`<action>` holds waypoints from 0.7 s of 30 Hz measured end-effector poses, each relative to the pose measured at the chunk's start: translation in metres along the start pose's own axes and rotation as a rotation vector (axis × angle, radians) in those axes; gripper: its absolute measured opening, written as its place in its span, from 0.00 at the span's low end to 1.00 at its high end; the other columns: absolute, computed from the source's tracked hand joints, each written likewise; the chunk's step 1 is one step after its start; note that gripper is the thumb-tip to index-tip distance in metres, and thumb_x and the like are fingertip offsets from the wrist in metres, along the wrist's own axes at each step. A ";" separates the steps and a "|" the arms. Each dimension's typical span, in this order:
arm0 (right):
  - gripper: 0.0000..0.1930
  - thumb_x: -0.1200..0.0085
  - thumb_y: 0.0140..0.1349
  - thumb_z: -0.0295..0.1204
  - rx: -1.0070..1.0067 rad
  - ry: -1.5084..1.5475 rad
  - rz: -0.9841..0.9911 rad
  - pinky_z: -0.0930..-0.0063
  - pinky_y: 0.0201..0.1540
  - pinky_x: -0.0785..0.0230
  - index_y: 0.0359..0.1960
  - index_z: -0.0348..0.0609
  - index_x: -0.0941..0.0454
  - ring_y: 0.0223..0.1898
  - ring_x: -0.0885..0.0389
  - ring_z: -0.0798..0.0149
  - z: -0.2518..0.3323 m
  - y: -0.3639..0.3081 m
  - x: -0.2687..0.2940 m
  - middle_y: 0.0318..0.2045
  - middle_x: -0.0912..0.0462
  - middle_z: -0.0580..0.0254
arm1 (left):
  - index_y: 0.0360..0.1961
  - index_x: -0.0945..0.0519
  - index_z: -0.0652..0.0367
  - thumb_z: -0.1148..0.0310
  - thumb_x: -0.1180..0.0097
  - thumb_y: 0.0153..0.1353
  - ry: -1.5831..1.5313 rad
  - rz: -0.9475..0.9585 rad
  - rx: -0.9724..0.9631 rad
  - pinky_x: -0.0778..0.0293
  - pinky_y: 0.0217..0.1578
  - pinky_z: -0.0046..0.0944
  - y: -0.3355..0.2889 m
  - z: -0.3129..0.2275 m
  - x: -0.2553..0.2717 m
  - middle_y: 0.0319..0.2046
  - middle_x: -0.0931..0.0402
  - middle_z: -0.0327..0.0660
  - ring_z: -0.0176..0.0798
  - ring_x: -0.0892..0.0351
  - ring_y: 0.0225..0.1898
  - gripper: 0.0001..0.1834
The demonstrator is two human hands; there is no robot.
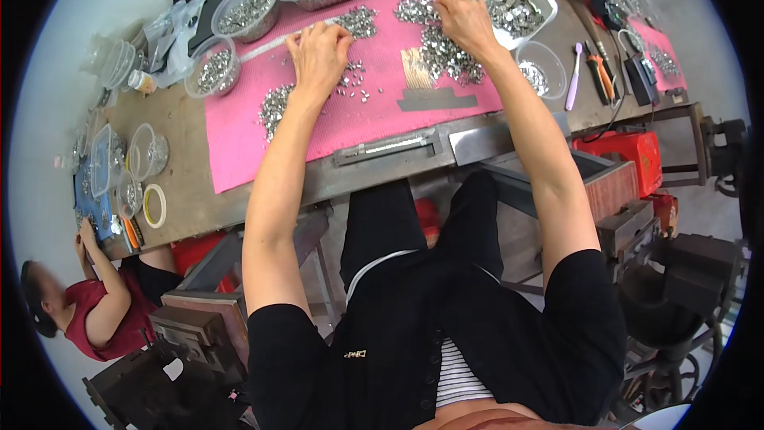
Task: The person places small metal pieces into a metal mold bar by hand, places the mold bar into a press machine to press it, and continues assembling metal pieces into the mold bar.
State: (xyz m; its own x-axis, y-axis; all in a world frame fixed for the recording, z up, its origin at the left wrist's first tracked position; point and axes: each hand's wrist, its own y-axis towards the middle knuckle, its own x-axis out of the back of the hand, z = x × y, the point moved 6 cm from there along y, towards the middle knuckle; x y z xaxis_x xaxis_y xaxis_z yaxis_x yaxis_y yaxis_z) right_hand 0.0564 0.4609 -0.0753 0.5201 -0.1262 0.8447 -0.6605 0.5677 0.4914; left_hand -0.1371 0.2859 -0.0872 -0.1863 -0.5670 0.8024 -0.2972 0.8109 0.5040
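My left hand (320,56) is over the pink ribbed mat (239,139), its fingers bent downward and drawn together beside a small pile of shiny metal pieces (358,21). Whatever its fingertips hold is hidden. Farther right, my right hand (469,25) has thumb and fingers pinched at the edge of a larger heap of metal pieces (452,57). What lies in that pinch is too small to make out. Another pile of metal pieces (276,107) sits by my left forearm. Between the arms rest a tan ridged strip (415,69) and a flat grey bar (436,100).
Tubs of metal pieces line the back, including a rectangular plastic tub (326,0) and a white tray (545,0). At right are a round tub (557,72), a lilac toothbrush-like tool (574,80) and orange-handled pliers (598,76). Another person (103,302) sits at the left.
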 end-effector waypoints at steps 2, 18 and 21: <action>0.07 0.45 0.64 0.32 0.122 0.007 -0.111 0.50 0.44 0.33 0.34 0.44 0.16 0.37 0.16 0.49 0.023 -0.014 0.023 0.31 0.15 0.54 | 0.33 0.14 0.52 0.61 0.36 0.61 -0.041 -0.060 -0.078 0.41 0.55 0.51 -0.005 -0.011 0.017 0.35 0.18 0.37 0.43 0.23 0.44 0.07; 0.06 0.39 0.61 0.26 0.174 0.399 0.165 0.63 0.47 0.33 0.40 0.44 0.16 0.41 0.19 0.58 0.097 -0.114 0.040 0.33 0.19 0.61 | 0.35 0.13 0.50 0.65 0.35 0.59 -0.086 0.092 -0.148 0.42 0.59 0.55 -0.097 -0.047 0.052 0.32 0.23 0.35 0.41 0.25 0.44 0.05; 0.06 0.39 0.61 0.26 0.205 0.411 0.115 0.64 0.46 0.34 0.40 0.45 0.16 0.39 0.20 0.58 0.103 -0.118 0.043 0.32 0.19 0.62 | 0.37 0.14 0.51 0.65 0.35 0.61 -0.068 0.119 -0.157 0.43 0.60 0.51 -0.097 -0.047 0.052 0.33 0.22 0.33 0.39 0.24 0.44 0.05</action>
State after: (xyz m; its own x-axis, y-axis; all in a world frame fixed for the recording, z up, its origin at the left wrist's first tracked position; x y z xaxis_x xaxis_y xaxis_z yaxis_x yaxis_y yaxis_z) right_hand 0.1008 0.3046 -0.0750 0.5816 0.2836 0.7625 -0.7978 0.3819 0.4665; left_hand -0.0737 0.1850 -0.0795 -0.2760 -0.4703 0.8382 -0.1211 0.8822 0.4551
